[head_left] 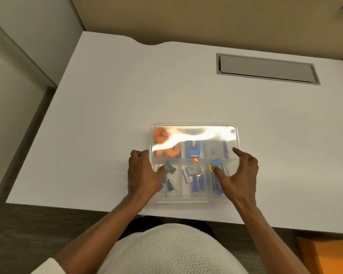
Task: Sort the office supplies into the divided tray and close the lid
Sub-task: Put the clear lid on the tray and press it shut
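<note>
A clear divided tray (194,200) sits near the front edge of the white desk, and a clear lid (194,135) lies over it, glaring with reflected light. Through the lid I see an orange item (162,139) at the back left, a blue stapler-like item (193,148) in the back middle, black binder clips (169,180) at the front left and blue items (198,182) in the front middle. My left hand (143,175) holds the lid's left edge, thumb on top. My right hand (238,173) holds the right edge, thumb on top.
The white desk (107,115) has a grey cable hatch (267,68) at the back right. Partition walls stand behind and to the left. An orange object (327,254) lies on the floor at the lower right.
</note>
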`<control>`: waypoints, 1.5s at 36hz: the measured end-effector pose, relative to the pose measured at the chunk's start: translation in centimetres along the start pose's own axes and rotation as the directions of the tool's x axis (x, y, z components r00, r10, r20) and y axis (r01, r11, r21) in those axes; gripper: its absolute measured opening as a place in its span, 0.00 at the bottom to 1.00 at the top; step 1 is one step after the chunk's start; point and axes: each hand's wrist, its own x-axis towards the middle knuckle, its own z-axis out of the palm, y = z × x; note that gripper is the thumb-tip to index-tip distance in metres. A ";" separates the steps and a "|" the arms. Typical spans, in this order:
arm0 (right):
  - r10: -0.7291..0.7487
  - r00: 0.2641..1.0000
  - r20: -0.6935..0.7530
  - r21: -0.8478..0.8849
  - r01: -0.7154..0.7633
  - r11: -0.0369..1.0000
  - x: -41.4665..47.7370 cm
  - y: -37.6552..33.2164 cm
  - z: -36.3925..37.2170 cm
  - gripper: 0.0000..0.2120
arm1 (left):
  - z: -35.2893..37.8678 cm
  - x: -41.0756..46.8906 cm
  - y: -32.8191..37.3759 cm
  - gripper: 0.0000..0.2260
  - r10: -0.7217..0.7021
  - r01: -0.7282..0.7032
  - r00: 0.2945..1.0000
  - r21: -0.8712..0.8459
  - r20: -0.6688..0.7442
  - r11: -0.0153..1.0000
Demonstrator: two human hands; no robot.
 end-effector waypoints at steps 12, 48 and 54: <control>0.006 0.998 0.067 -0.123 0.003 0.992 2.6 1.3 0.5 0.38 | 0.8 1.5 1.2 0.24 -0.060 0.058 0.998 0.071 0.030 0.996; -0.279 0.946 0.166 -0.313 0.319 0.895 1.6 5.1 2.5 0.33 | 6.5 4.3 -3.4 0.54 0.447 -0.453 0.891 0.194 0.074 0.870; -0.318 0.937 0.143 -0.391 0.348 0.852 1.5 5.4 2.7 0.35 | 6.3 4.4 -3.1 0.53 0.460 -0.455 0.886 0.326 0.068 0.829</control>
